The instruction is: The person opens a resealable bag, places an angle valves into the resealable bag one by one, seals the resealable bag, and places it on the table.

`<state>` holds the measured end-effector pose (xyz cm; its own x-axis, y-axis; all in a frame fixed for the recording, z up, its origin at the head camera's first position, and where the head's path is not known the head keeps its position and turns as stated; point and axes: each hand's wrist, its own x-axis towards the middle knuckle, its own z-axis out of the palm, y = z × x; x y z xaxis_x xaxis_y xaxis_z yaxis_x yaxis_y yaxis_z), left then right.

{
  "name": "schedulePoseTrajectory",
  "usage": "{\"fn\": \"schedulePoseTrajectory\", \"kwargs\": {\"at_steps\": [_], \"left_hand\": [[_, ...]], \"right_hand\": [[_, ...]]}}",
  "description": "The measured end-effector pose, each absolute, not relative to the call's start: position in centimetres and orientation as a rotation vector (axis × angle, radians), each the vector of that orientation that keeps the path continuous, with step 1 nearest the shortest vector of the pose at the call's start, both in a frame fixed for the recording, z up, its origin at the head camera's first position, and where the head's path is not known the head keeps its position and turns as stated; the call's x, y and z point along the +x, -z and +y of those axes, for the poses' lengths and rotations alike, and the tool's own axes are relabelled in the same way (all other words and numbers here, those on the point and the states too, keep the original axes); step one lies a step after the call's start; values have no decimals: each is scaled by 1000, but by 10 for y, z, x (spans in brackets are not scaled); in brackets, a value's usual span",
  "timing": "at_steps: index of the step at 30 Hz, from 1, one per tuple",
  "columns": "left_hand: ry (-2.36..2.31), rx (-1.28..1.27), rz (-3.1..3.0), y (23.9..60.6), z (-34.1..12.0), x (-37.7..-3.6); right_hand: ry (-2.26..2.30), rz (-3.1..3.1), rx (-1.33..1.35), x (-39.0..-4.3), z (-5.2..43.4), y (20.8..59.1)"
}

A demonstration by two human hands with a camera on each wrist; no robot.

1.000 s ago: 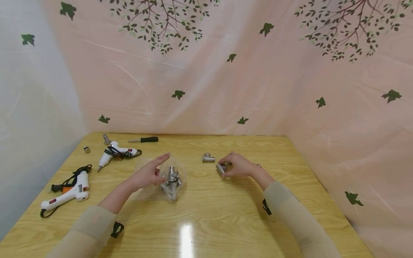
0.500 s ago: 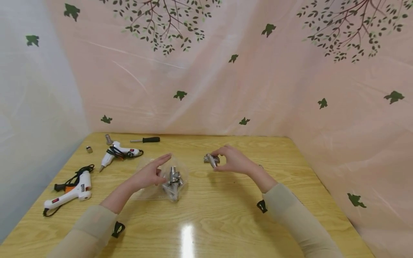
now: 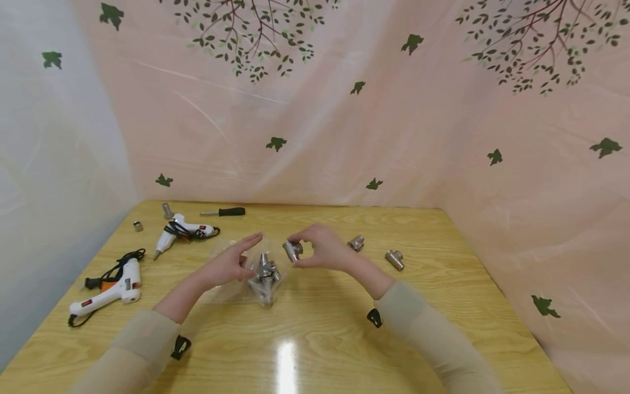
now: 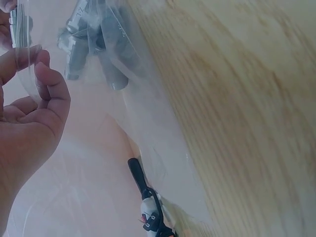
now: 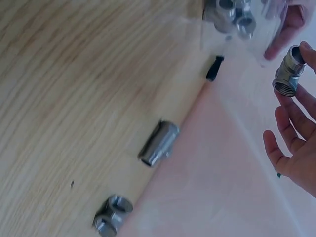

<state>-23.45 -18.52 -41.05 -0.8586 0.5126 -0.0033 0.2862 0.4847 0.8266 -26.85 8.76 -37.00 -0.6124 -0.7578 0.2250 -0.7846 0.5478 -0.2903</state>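
My left hand point(image 3: 244, 258) pinches the rim of a clear plastic bag point(image 3: 231, 284) that lies on the wooden table point(image 3: 315, 339). The bag holds several metal pipe fittings point(image 3: 263, 276). Index finger and thumb of my right hand point(image 3: 300, 249) pinch one short threaded metal fitting point(image 3: 292, 250) in the air, just right of the bag's mouth. The right wrist view shows that fitting point(image 5: 288, 73) at my fingertips, with the bag's fittings point(image 5: 232, 11) beyond it. In the left wrist view the film runs between thumb and fingers point(image 4: 47, 81).
Two loose tee fittings point(image 3: 356, 243) point(image 3: 395, 260) lie on the table right of my hands. At the left lie two white glue guns point(image 3: 110, 287) point(image 3: 179, 232), a black-handled screwdriver point(image 3: 223, 212) and two small metal pieces point(image 3: 138, 226) point(image 3: 167, 209). Pink sheeting walls the back and right.
My right hand picked a fitting up from the table on the right and carried it left to the bag's mouth, uncovering two fittings on the table. The left hand stayed put.
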Motion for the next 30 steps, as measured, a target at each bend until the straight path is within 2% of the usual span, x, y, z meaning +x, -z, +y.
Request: {"fn": "schedulePoseTrajectory", "kwargs": {"at_steps": [14,30], "left_hand": [[-1272,657,2482,406,-186,-233],[-1278,650,2461,406,-185,-231]], "right_hand": [[-525,-2717,1558,-262,37,389],[-476,-2697,1655,-254,37,396]]}}
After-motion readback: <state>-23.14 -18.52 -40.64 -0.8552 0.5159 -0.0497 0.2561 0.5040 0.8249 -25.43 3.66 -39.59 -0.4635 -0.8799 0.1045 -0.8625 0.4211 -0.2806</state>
